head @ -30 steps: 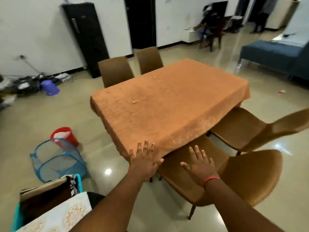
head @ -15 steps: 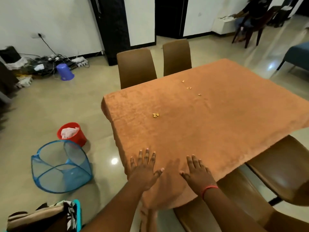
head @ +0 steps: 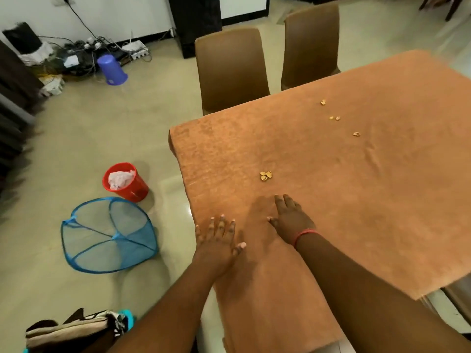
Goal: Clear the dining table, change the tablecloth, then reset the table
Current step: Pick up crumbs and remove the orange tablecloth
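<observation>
Left hand: left hand [head: 216,240] lies palm down, fingers straight and spread, thumb out to the right, at the near left edge of the tablecloth [head: 344,200]; holds nothing.
Right hand: right hand [head: 290,220] lies flat on the cloth just right of and slightly ahead of the left one, fingers straight and pointing forward-left; holds nothing. A red wristband [head: 304,234] sits on that wrist.
Tablecloth: orange, textured, covers the whole dining table under both hands; its near corner hangs down below the forearms.
Crumbs, near: small cluster of shell bits [head: 265,175] on the cloth just ahead of the right hand's fingertips, not touched.
Crumbs, far: scattered crumbs [head: 335,118] well ahead and to the right of both hands.
Chairs: two brown chairs [head: 230,70] pushed in at the far side, beyond the hands.
Floor, left of left hand: red bucket [head: 126,183] with a white crumpled thing inside; blue mesh hamper [head: 107,235] lying on its side just beside it.
Floor, far left: purple bin [head: 112,70] upside down, next to a tangle of cables [head: 76,54].
Near left, below left forearm: folded fabrics [head: 74,329], stacked; what they sit in cannot be made out.
</observation>
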